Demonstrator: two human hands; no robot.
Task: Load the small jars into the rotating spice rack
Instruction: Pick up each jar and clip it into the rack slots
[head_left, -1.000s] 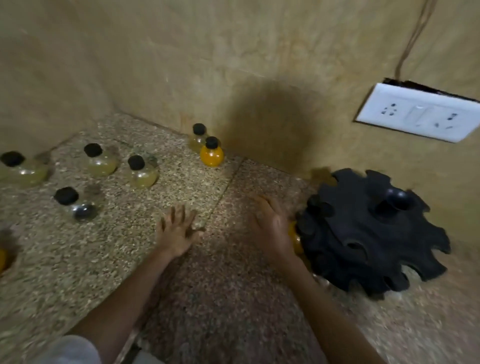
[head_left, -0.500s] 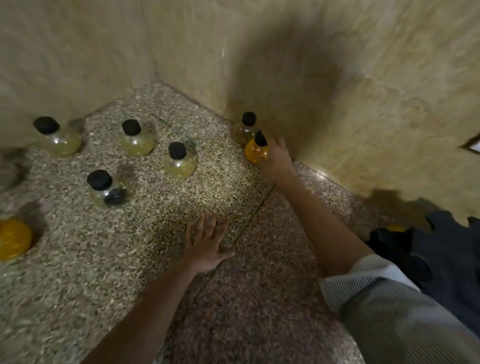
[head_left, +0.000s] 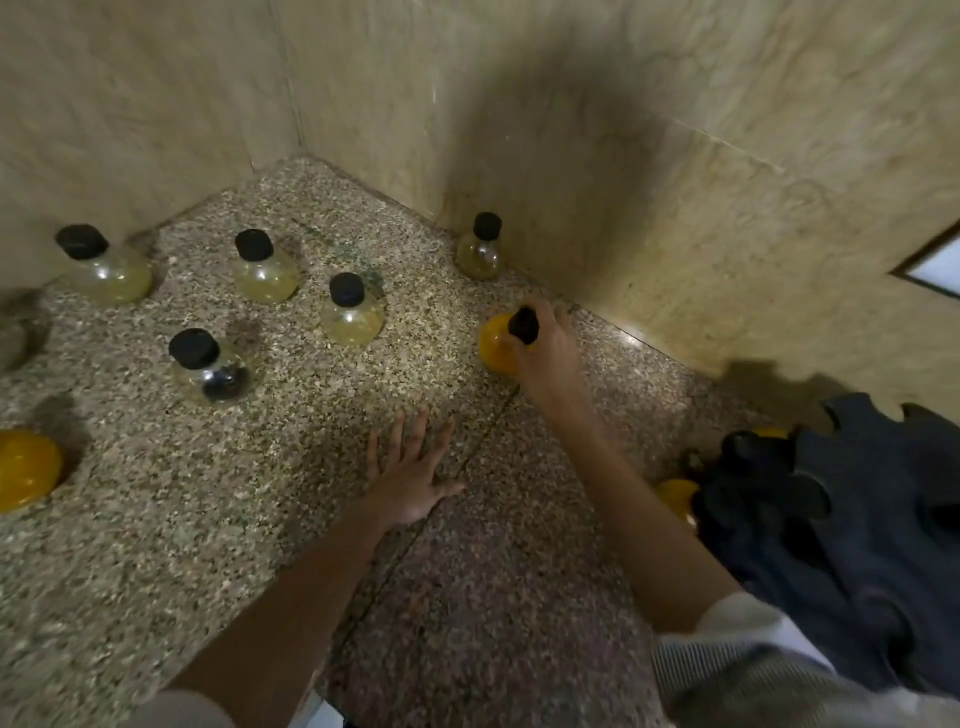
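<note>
Over by the back wall, on the speckled stone worktop (head_left: 156, 545), I've got the right hand (head_left: 545, 353) wrapped around the neck of an orange jar (head_left: 493, 345), fingers curled just under its black cap (head_left: 523, 325). The jar looks tilted toward the left, and I cannot tell whether its base is touching the stone or just off it. The left hand (head_left: 410, 475) lies flat on the worktop, palm down, fingers spread wide, holding nothing, near the seam between the two slabs.

Behind the grasped jar, a pale yellow jar (head_left: 480, 249) stands upright close against the wall. Further left I see a loose group of four black-capped jars, all upright and apart from one another: one near the left wall (head_left: 106, 267), one beside it (head_left: 265, 270), one nearer the middle (head_left: 353, 312), and a clear one with something dark inside (head_left: 210, 369). At the far left edge sits another orange jar (head_left: 26, 470), partly cut off by the frame.

Down on the right is the black spice rack (head_left: 857, 509), its notched rim facing me. Two orange jars already sit against its left side, one (head_left: 675, 496) low and near, one (head_left: 769, 432) just peeking over the rim behind. A striped sleeve (head_left: 753, 675) covers my right forearm.
</note>
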